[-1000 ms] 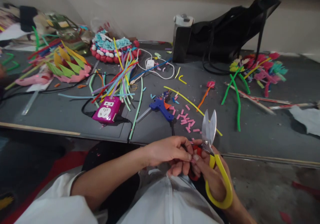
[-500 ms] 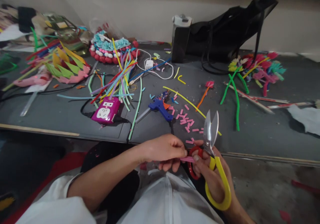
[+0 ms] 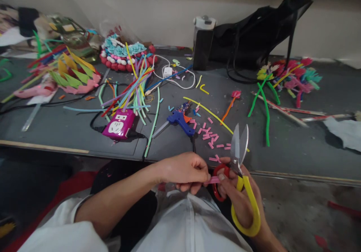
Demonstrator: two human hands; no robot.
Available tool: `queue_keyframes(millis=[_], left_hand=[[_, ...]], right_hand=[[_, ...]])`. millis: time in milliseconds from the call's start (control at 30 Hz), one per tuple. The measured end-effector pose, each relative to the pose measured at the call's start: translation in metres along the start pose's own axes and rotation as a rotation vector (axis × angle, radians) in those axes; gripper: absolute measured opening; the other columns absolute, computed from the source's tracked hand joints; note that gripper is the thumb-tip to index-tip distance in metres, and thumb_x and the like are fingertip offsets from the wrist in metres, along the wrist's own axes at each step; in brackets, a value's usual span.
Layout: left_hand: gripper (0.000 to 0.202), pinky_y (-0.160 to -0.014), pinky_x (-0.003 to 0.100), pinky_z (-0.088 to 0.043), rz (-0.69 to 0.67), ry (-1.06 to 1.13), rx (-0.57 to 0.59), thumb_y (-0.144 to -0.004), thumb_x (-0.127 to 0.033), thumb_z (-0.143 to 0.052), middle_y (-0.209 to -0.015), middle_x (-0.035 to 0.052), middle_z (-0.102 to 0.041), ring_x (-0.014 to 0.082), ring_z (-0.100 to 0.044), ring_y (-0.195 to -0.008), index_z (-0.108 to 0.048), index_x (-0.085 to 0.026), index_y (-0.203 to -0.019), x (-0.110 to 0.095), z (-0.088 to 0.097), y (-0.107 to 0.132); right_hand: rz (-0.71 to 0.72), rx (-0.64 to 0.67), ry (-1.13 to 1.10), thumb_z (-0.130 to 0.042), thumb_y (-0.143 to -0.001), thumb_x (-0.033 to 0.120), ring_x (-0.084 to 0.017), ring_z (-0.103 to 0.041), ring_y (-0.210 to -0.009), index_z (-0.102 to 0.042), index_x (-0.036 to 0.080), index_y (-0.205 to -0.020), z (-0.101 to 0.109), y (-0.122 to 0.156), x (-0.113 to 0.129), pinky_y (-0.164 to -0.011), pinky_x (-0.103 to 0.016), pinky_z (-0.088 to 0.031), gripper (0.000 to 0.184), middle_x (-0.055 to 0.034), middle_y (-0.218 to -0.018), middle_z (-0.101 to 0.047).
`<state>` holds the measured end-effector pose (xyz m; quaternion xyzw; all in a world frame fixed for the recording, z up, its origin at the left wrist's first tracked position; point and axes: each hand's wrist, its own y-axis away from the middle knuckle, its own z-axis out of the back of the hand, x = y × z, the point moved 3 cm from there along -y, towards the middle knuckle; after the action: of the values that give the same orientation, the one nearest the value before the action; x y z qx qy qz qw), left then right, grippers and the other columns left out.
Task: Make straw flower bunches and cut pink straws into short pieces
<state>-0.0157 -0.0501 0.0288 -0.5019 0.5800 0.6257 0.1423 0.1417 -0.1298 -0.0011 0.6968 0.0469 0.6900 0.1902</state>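
My left hand (image 3: 187, 171) is closed, pinching one end of a short pink strip (image 3: 213, 180) in front of my lap. The strip's other end lies under the thumb of my right hand (image 3: 235, 190). That same hand also carries scissors (image 3: 239, 147) with one yellow and one red handle, blades pointing up and slightly parted. On the table just beyond my hands lie several small cut pink pieces (image 3: 207, 135). A blue glue gun (image 3: 182, 122) rests beside them, and a yellow fuzzy stem (image 3: 210, 112) runs past the pieces.
A purple power box (image 3: 120, 124) with cables stands left of the glue gun, below a heap of coloured stems (image 3: 135, 86). Farther back are a beaded basket (image 3: 121, 55), a bottle (image 3: 203, 43) and a black bag (image 3: 254, 38). Stem flowers (image 3: 293, 77) lie right.
The view has shifted very slightly. Both hands keep almost the same place, with the pink strip between them and the scissors in my right hand.
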Motion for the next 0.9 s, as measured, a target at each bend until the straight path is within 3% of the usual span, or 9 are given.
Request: queue_keyframes(millis=[467, 633, 767, 833, 900], left_hand=[[0.023, -0.034, 0.016, -0.026, -0.007, -0.031, 0.008, -0.080, -0.038, -0.054, -0.053, -0.0046, -0.055, 0.0046, -0.039, -0.034, -0.054, -0.018, -0.071, 0.000, -0.001, 0.000], [0.024, -0.033, 0.016, -0.024, -0.027, -0.021, -0.109, -0.082, -0.040, -0.050, -0.054, -0.0056, -0.054, 0.0043, -0.037, -0.034, -0.054, -0.018, -0.075, 0.000, 0.003, -0.001], [0.027, -0.035, 0.015, -0.027, -0.069, -0.040, -0.231, -0.084, -0.043, -0.047, -0.054, -0.0056, -0.053, 0.0043, -0.039, -0.036, -0.051, -0.018, -0.075, -0.001, 0.006, -0.001], [0.027, -0.037, 0.015, -0.029, -0.109, -0.061, -0.295, -0.085, -0.043, -0.046, -0.055, -0.0053, -0.054, 0.0045, -0.041, -0.038, -0.051, -0.018, -0.075, -0.002, 0.007, -0.001], [0.027, -0.037, 0.015, -0.030, -0.140, -0.076, -0.343, -0.086, -0.042, -0.045, -0.055, -0.0051, -0.054, 0.0046, -0.041, -0.038, -0.052, -0.018, -0.077, -0.003, 0.007, -0.001]], right_hand=[[-0.006, -0.006, -0.071, -0.066, -0.085, 0.037, -0.010, -0.042, -0.047, -0.050, 0.024, -0.118, -0.003, 0.000, 0.001, -0.041, -0.021, -0.038, 0.039, 0.0053, -0.063, -0.048], [0.024, 0.034, -0.231, -0.063, -0.087, 0.037, -0.009, -0.040, -0.047, -0.050, 0.023, -0.117, -0.003, 0.001, -0.002, -0.042, -0.021, -0.038, 0.035, 0.0056, -0.063, -0.046], [0.035, 0.125, -0.181, -0.055, -0.092, 0.043, -0.009, -0.040, -0.049, -0.053, 0.022, -0.106, -0.002, 0.005, -0.007, -0.043, -0.021, -0.036, 0.026, 0.0031, -0.066, -0.048], [0.033, 0.177, -0.139, -0.052, -0.092, 0.049, -0.009, -0.041, -0.051, -0.054, 0.020, -0.093, -0.003, 0.008, -0.010, -0.045, -0.022, -0.036, 0.029, 0.0014, -0.068, -0.048], [0.012, 0.220, -0.119, -0.051, -0.090, 0.056, -0.010, -0.042, -0.053, -0.053, 0.020, -0.093, -0.005, 0.010, -0.013, -0.045, -0.022, -0.037, 0.036, -0.0003, -0.073, -0.050]])
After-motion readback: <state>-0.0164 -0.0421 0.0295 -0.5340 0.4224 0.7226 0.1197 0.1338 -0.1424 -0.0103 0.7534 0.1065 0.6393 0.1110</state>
